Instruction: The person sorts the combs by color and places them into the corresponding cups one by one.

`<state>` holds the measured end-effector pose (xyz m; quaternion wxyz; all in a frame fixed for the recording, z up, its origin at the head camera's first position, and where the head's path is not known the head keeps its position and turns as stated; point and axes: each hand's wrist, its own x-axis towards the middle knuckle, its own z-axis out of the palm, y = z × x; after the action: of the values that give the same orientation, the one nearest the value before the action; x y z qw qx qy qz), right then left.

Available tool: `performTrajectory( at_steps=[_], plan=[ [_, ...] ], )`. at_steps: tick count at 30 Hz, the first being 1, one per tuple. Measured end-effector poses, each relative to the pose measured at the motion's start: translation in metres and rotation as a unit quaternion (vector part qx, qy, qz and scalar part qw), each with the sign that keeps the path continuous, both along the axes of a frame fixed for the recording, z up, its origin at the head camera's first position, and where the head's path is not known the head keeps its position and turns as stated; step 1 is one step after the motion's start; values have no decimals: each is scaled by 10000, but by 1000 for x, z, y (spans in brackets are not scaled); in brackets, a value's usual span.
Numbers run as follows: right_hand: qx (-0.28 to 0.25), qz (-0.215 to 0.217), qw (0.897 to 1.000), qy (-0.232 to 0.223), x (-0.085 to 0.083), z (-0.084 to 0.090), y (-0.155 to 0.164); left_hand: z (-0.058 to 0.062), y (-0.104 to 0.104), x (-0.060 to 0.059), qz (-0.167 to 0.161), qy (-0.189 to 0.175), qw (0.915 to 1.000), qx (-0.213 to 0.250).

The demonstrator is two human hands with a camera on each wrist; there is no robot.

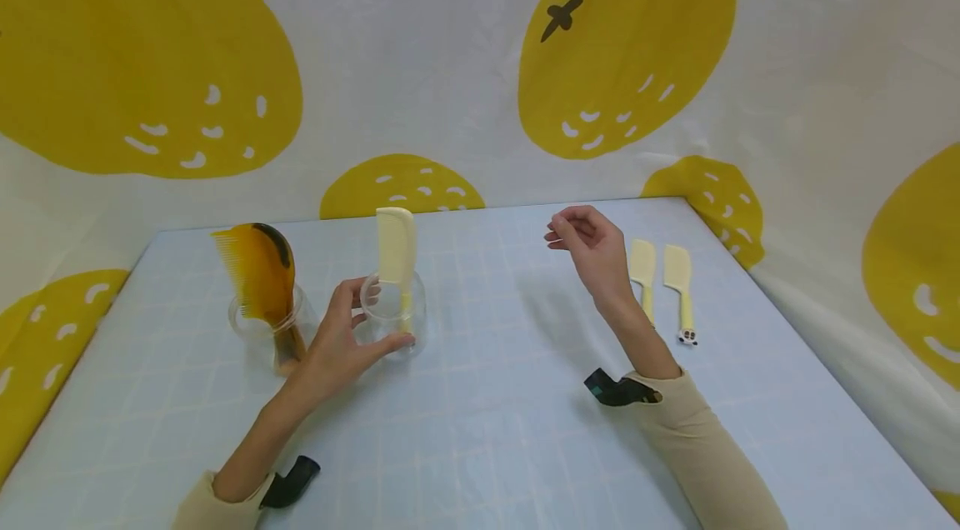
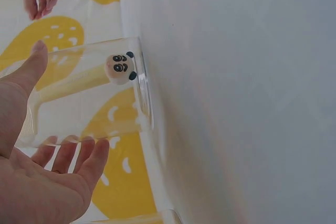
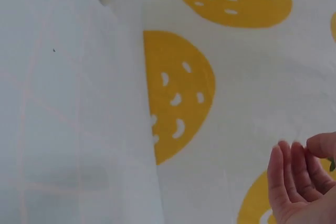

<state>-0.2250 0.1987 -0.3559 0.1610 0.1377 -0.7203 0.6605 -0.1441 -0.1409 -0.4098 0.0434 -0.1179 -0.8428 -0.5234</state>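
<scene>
A clear cup (image 1: 386, 317) stands on the table, held by my left hand (image 1: 341, 338) with the thumb on its near side and the fingers on its far side. Inside leans a cream spatula (image 1: 395, 247), blade up; the left wrist view shows a panda head (image 2: 121, 68) on its handle end, near the cup's bottom. My right hand (image 1: 596, 251) hovers above the table to the right, fingers loosely bent and holding nothing. Close to it, two more cream spatulas (image 1: 642, 262) (image 1: 678, 270) lie side by side, and the right one's panda end is visible.
Left of my left hand, an amber comb (image 1: 262, 272) stands in another clear container (image 1: 243, 322). A pale checked cloth (image 1: 480, 430) covers the table. Behind it hangs a white sheet (image 1: 420, 55) printed with yellow fruit.
</scene>
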Motion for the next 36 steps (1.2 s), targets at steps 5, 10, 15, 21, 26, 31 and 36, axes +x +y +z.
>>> performTrajectory(
  at_steps=[5, 10, 15, 21, 26, 31, 36],
  plan=[
    [57, -214, 9997, -131, -3, -5, 17, -1, -2, -1, 37, -78, 9999, -80],
    [196, -435, 9985, -263, -5, -6, 34, 1, -1, 1, 66, -140, 9998, -121],
    [619, -621, 9950, -472, -9, -9, 47, 1, -1, 1, 73, -120, 9998, -130],
    [931, -823, 9902, -636, -14, -13, 59, -1, 0, 0, 55, -141, 9998, -120],
    [1150, -936, 9866, -686, -18, -13, 70, 0, 0, 0, 57, -153, 9998, -123],
    [1388, -1135, 9802, -839, -23, -14, 82, 2, -1, 1, 48, -127, 9998, -132],
    [1754, -1507, 9658, -1171, -26, -18, 93, 1, 0, 0, 31, -109, 9998, -158]
  ],
)
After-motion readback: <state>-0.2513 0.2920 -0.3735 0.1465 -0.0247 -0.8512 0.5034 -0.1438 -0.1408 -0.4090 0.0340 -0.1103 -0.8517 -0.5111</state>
